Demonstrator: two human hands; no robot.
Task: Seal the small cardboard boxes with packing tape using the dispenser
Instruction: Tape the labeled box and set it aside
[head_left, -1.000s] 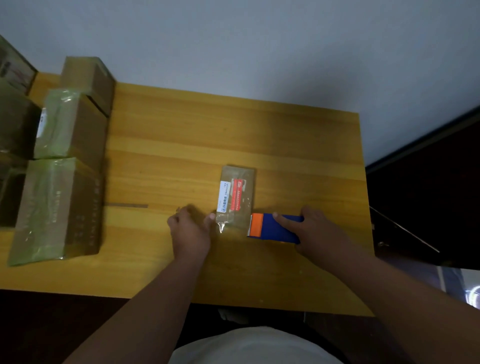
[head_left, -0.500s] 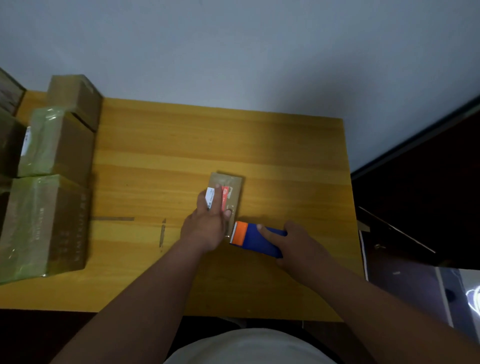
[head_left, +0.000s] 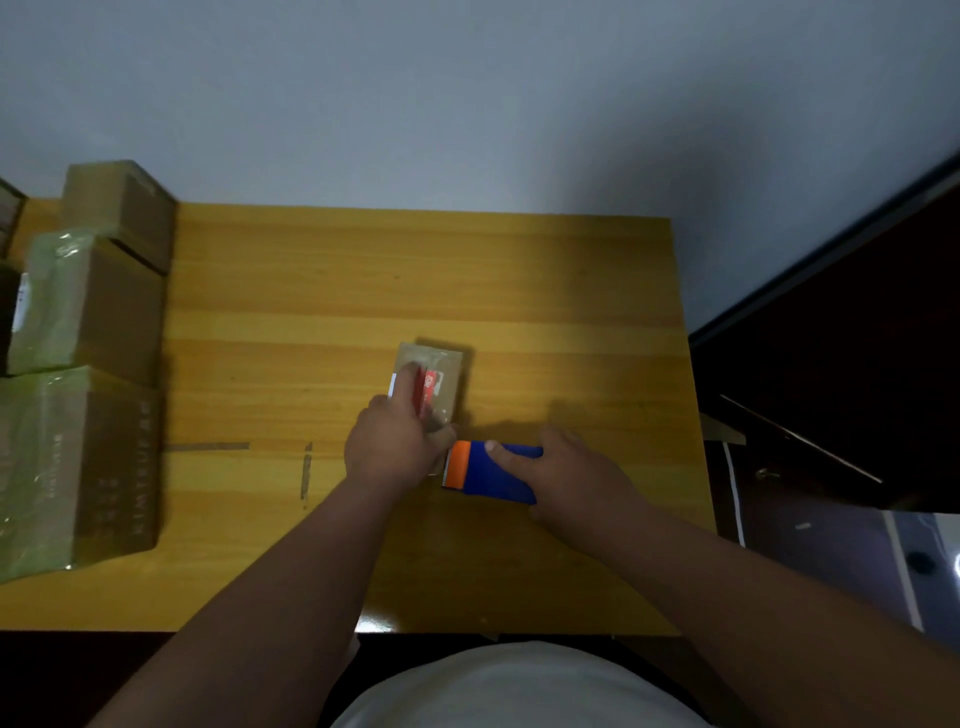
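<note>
A small box is lying on the worktop, a little right of its middle. The left hand is resting on the near end of this box, fingers lying along its top. The tape dispenser is sitting on the worktop just beside the box's near right corner, with the right hand gripping it from the right. Along the worktop's left edge, well apart from the hands, larger boxes are standing in a row from near to far. Two tape strips are lying on the worktop between that row and the left hand.

left hand moved from table onto small box, fingers now pressing its top
</note>
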